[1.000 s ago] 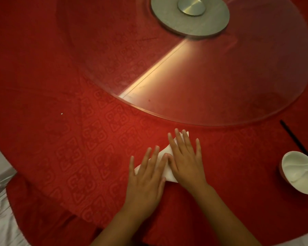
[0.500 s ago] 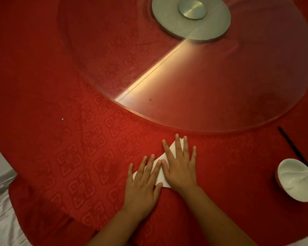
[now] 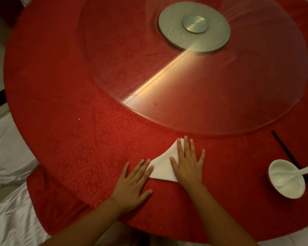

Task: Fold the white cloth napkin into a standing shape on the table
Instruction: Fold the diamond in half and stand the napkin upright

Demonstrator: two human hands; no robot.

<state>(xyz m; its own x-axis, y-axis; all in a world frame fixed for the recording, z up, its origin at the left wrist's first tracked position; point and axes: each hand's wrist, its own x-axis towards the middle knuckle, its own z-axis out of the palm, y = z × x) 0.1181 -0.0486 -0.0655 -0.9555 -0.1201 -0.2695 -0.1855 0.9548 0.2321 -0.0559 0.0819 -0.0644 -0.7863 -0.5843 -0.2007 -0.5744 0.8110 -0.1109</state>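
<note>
The white cloth napkin [image 3: 163, 166] lies flat on the red tablecloth [image 3: 78, 139] near the table's front edge, folded into a narrow triangle whose tip points away from me. My right hand [image 3: 188, 162] lies palm down with spread fingers on the napkin's right half and hides that side. My left hand [image 3: 133, 181] rests flat on the cloth, its fingertips touching the napkin's lower left corner. Neither hand grips anything.
A round glass turntable [image 3: 220, 96] with a metal hub [image 3: 194, 26] fills the table's middle, its rim just beyond the napkin's tip. At the right stand a white bowl [image 3: 286, 189] with a white spoon [image 3: 304, 170], beside black chopsticks [image 3: 288, 155]. Shiny white fabric [image 3: 9, 201] lies at the left.
My two hands have slid apart, the left one down and left, so more of the white triangle shows between them. The napkin stays flat on the cloth.
</note>
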